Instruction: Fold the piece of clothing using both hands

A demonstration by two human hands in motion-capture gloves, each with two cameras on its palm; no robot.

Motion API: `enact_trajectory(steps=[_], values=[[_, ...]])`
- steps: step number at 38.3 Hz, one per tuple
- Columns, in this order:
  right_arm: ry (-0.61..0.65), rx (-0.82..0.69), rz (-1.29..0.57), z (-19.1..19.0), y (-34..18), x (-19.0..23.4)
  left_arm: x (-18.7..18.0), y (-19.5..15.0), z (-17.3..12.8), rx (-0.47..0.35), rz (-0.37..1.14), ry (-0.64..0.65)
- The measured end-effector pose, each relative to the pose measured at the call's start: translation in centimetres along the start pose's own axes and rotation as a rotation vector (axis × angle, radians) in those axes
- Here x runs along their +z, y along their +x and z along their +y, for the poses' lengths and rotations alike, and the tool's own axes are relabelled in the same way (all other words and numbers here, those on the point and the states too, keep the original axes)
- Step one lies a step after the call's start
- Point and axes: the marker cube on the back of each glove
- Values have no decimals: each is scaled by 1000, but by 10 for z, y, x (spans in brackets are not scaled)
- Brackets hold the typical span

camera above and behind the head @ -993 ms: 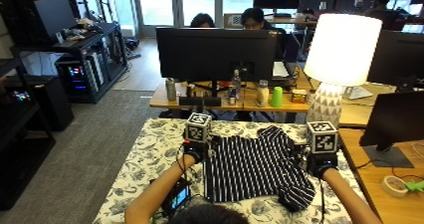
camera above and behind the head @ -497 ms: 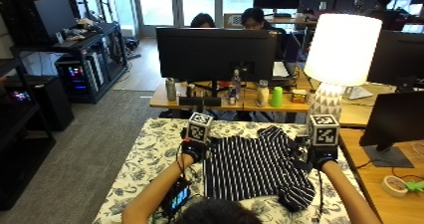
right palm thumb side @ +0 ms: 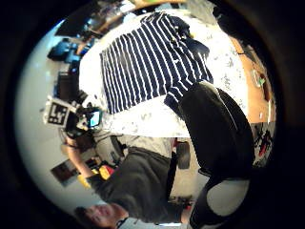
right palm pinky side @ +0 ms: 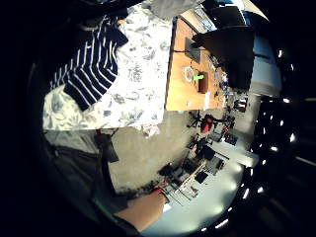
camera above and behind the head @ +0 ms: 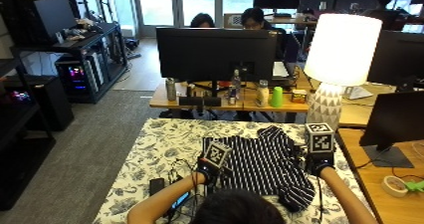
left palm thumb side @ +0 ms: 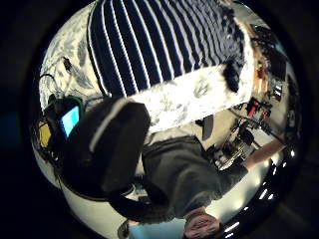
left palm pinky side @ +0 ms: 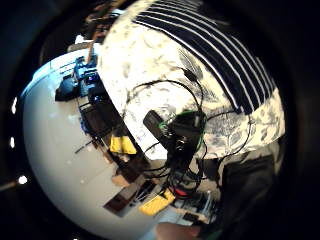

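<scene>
1. The striped shirt (camera above and behind the head: 265,162) is lying spread on the floral-covered tabletop (camera above and behind the head: 152,154), dark with thin white stripes. One sleeve is bunching at its far right corner, and its near right corner is trailing towards the person.
2. It looks like soft, light cloth that will drape and crease easily, so it is probably best pinched at an edge or corner and lifted with both hands together to keep the fold even.
3. The left hand (camera above and behind the head: 207,168) is sitting at the shirt's left edge and the right hand (camera above and behind the head: 320,160) at its right edge. I cannot tell from any view whether the fingers of either hand are closed on the cloth.
4. Both palm views are showing the shirt flat on the tabletop some way off, which suggests no fold is yet begun.
5. A small device with a lit screen (camera above and behind the head: 179,200) is lying on the tabletop beside the left forearm.
</scene>
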Motion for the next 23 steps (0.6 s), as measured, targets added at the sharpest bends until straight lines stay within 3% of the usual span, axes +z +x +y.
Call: enact_trajectory(steps=[2, 5, 8, 10, 12, 15, 17, 19, 23], values=[[-5, -6, -2, -4, 0, 7, 15, 7, -1, -25, -20, -92], [-21, -15, -5, -8, 0, 16, 35, 13, -16, -9, -58, -124], [-40, -14, -5, -13, 0, 25, 45, 14, -2, -165, -103, -221], [-51, -14, -8, -18, 1, 32, 45, 15, 13, -242, -128, -198], [-55, -14, -9, -22, 2, 38, 47, 19, 17, -208, -134, -150], [-61, -14, -11, -23, 3, 43, 61, 27, 2, -67, -106, -222], [-71, -17, -13, -24, 3, 47, 65, 29, -1, -69, -91, -254], [-84, -22, -16, -26, 3, 53, 64, 30, 3, -84, -75, -209], [-107, -34, -21, -31, 4, 66, 63, 34, 3, -31, -81, -126]])
